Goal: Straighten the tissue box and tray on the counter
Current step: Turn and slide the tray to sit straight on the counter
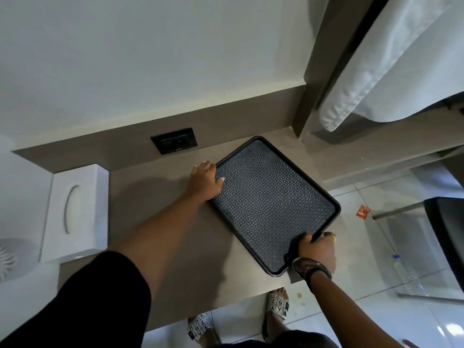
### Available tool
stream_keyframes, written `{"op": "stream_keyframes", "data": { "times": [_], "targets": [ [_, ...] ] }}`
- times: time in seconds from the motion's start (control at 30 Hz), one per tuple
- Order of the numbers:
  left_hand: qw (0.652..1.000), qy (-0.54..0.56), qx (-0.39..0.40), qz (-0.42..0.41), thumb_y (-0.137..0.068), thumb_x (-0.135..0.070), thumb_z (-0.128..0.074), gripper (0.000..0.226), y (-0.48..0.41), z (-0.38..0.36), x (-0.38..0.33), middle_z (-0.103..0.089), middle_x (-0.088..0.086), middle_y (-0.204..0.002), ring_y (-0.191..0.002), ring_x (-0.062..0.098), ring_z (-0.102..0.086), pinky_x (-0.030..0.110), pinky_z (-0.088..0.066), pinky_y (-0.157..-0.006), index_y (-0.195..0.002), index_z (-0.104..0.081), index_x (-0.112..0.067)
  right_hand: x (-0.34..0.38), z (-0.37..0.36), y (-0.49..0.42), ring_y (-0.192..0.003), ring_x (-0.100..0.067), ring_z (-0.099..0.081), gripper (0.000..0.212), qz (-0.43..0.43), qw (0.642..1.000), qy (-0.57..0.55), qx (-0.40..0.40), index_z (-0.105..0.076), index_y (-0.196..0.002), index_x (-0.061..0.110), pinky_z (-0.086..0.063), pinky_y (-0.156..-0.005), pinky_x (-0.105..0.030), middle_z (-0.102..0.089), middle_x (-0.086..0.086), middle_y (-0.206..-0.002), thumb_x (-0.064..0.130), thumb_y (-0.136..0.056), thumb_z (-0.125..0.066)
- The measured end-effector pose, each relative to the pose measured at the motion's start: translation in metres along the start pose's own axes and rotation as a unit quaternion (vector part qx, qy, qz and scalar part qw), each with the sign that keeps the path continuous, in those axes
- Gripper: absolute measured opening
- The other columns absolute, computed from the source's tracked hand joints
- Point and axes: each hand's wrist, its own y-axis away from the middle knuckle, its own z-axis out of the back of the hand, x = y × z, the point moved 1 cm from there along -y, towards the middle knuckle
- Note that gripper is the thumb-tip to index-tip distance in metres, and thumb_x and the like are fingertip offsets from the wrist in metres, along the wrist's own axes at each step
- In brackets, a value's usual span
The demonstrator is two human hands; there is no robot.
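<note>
Tray in grasp of left hand at left rim, right hand round near corner.

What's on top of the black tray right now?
The tray holds no items, just its patterned surface. The left hand and right hand grip its rim, covering small patches.

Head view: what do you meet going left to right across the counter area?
tissue box → wall socket → left hand → tray; the right hand, gripping the tray's near rim, overlaps it and is left unplaced.
</note>
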Motion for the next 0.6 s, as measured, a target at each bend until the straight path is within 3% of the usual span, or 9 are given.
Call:
{"op": "stream_keyframes", "data": {
  "times": [0.13,0.3,0.4,0.47,0.6],
  "targets": [
    [0.999,0.017,0.012,0.034,-0.098,-0.027,-0.051,0.037,-0.018,-0.006,-0.010,-0.054,0.028,-0.123,-0.113,0.043,-0.053,0.046,-0.043,-0.096,-0.117,-0.054,0.005,-0.003,-0.003,-0.006,-0.090,-0.043,-0.063,0.018,-0.002,1.000,-0.017,0.001,-0.038,-0.089,0.014,-0.037,-0.068,-0.035,-0.067,-0.027,-0.098,0.017,-0.090,-0.055],
    [0.995,0.018,-0.046,0.085,-0.099,-0.024,-0.050,0.032,-0.015,-0.010,-0.013,-0.060,0.029,-0.113,-0.107,0.043,-0.054,0.046,-0.042,-0.092,-0.104,-0.062,0.005,0.000,0.004,-0.021,-0.090,-0.043,-0.062,0.012,0.042,0.999,-0.027,0.012,-0.041,-0.091,0.013,-0.039,-0.068,-0.035,-0.067,-0.027,-0.097,0.015,-0.092,-0.053],
    [0.987,0.058,-0.063,0.136,-0.098,-0.016,-0.050,0.026,0.006,-0.008,-0.001,-0.066,0.027,-0.103,-0.096,0.042,-0.061,0.045,-0.047,-0.081,-0.092,-0.063,0.005,0.009,0.011,-0.039,-0.089,-0.044,-0.061,0.010,0.089,0.996,-0.005,0.018,-0.044,-0.090,0.014,-0.040,-0.068,-0.037,-0.067,-0.028,-0.097,0.015,-0.091,-0.054],
    [0.979,0.079,-0.068,0.178,-0.098,-0.020,-0.052,0.028,0.025,-0.007,0.011,-0.067,0.026,-0.093,-0.088,0.042,-0.063,0.043,-0.045,-0.071,-0.080,-0.060,-0.001,0.022,0.012,-0.053,-0.087,-0.044,-0.061,0.005,0.127,0.991,0.013,0.028,-0.049,-0.092,0.012,-0.039,-0.067,-0.037,-0.067,-0.028,-0.095,0.015,-0.091,-0.053],
    [0.955,0.113,-0.106,0.252,-0.095,-0.023,-0.057,0.034,0.070,-0.007,0.037,-0.065,0.023,-0.078,-0.074,0.039,-0.063,0.034,-0.036,-0.060,-0.066,-0.046,-0.010,0.058,-0.003,-0.073,-0.092,-0.046,-0.062,0.020,0.215,0.973,0.055,0.059,-0.055,-0.108,0.004,-0.046,-0.072,-0.042,-0.067,-0.029,-0.101,0.016,-0.093,-0.053]
  ]
}}
